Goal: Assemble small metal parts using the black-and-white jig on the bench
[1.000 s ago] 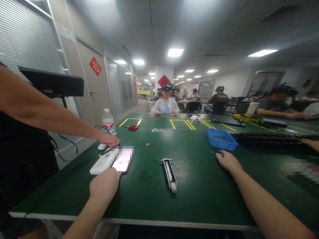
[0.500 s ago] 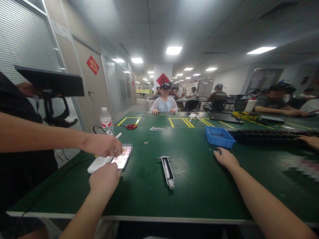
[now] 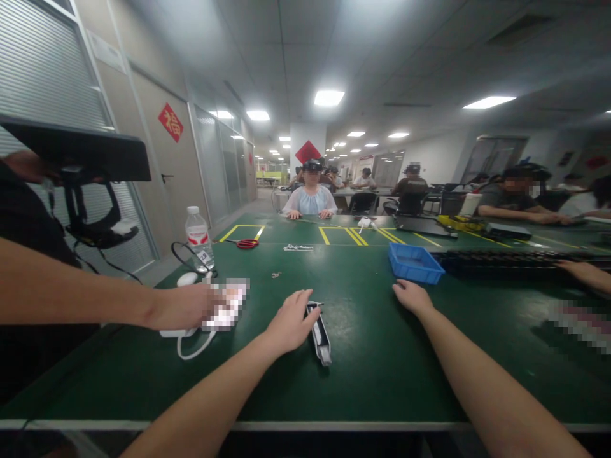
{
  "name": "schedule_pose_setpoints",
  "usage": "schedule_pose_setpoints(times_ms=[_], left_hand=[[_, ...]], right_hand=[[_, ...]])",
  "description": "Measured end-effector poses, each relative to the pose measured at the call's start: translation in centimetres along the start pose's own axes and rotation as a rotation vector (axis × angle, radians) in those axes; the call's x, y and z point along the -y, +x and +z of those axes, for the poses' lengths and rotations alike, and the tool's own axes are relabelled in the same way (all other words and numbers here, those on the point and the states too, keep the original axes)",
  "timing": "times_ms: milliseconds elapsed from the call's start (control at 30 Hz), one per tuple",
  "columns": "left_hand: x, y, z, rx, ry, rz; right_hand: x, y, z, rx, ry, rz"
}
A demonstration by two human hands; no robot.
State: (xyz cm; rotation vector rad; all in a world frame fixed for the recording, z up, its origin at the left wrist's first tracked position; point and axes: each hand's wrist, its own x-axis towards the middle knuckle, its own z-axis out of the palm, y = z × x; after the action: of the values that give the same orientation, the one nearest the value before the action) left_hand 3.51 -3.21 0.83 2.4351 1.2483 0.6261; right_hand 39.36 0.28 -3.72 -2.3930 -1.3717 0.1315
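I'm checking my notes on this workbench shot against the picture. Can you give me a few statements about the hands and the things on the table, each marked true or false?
1. The left hand is at the narrow metal tool in the middle of the green table. True.
2. The right hand holds the red scissors. False: it lies flat and open on the table near the blue tray; the scissors lie far off to the left.
3. The water bottle lies on its side. False: it stands upright.
4. Another person's hand reaches in from the left onto the white device. True.
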Motion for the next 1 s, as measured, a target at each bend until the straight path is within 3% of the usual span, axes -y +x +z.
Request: schedule_pose_setpoints(times_ms=[100, 267, 567, 767, 1000], left_hand=[[-0.6, 0.3, 0.2, -0.055, 0.034, -0.009], [-1.4, 1.3, 0.0, -0.029, 0.113, -0.033], [-0.4, 3.0, 1.3, -0.128, 0.11, -0.039], [0.3, 2.9, 1.8, -0.086, 0.055, -0.09], [1.1, 2.7, 1.9, -0.015, 0.001, -0.028]], right_hand=[[0.6, -0.2, 0.4, -0.018, 0.003, 0.005], [0.6, -0.7, 0.3, -0.036, 0.013, -0.002], [0.4, -0.9, 0.4, 0.005, 0.022, -0.005], [-0.1, 1.0, 1.1, -0.056, -0.029, 0.036], [0.9, 1.8, 0.6, 0.043, -0.006, 0.065]])
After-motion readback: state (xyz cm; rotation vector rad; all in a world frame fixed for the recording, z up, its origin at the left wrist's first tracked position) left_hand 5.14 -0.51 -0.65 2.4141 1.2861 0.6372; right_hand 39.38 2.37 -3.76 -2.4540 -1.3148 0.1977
